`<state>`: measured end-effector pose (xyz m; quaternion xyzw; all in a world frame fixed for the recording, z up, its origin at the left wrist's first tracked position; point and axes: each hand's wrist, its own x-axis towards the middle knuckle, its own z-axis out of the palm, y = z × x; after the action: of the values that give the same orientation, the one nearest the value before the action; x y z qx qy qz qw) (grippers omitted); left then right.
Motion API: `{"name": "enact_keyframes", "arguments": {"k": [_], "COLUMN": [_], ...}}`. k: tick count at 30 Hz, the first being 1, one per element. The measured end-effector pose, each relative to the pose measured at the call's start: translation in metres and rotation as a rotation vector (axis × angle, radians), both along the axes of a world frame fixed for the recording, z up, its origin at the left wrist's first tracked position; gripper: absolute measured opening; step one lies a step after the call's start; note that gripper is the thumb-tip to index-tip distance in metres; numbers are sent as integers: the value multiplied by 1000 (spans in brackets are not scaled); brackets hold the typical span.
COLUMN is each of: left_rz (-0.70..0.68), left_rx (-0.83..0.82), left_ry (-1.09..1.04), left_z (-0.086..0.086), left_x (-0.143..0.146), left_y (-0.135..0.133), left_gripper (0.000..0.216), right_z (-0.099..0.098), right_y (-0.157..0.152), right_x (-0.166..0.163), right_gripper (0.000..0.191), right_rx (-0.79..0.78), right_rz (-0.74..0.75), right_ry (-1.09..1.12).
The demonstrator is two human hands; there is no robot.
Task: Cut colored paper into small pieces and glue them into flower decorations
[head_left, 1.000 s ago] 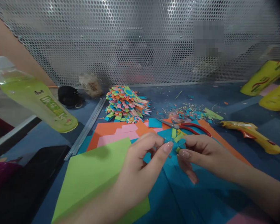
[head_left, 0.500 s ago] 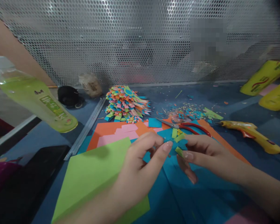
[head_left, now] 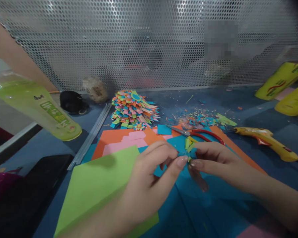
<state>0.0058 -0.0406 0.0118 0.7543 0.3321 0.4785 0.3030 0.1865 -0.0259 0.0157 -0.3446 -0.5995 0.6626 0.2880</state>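
Note:
My left hand and my right hand meet above the blue paper sheet, fingertips pinched together. Between them sits a small green paper piece, with green strips poking up above the fingers. Both hands grip it, thumb and forefinger closed. Red-handled scissors lie just behind the hands. A large green sheet lies under my left forearm.
A pile of multicoloured folded paper sits at the back centre, paper scraps to its right. A yellow glue gun lies at right, yellow packets beyond. A green drink bottle leans at left. Perforated metal screen behind.
My fingertips have drawn closer together, and the green piece is now pinched between both hands rather than held mainly by the right. The view shifted slightly.

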Motion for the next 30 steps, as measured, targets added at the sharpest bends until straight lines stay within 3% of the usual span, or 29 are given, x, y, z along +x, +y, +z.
{"name": "enact_keyframes", "arguments": {"k": [13, 17, 20, 23, 27, 30], "left_rz": [-6, 73, 156, 226, 186, 155], "left_rx": [46, 123, 314, 671, 1176, 1349], "left_ry": [30, 41, 132, 394, 650, 722], "left_z": [2, 2, 4, 10, 15, 12], "left_x": [0, -3, -8, -16, -28, -33], "left_y": [0, 4, 11, 17, 16, 13], "left_gripper": [21, 21, 18, 11, 13, 11], "right_z": [2, -1, -8, -12, -7, -1], "right_y": [-1, 3, 8, 13, 12, 8], "right_x": [1, 5, 6, 7, 6, 3], "right_gripper": [30, 39, 42, 45, 46, 40], "right_rx": [0, 41, 33, -1, 59, 49], "right_rz": [30, 38, -49, -134, -110, -71], "right_ry": [5, 71, 95, 62, 3, -105]}}
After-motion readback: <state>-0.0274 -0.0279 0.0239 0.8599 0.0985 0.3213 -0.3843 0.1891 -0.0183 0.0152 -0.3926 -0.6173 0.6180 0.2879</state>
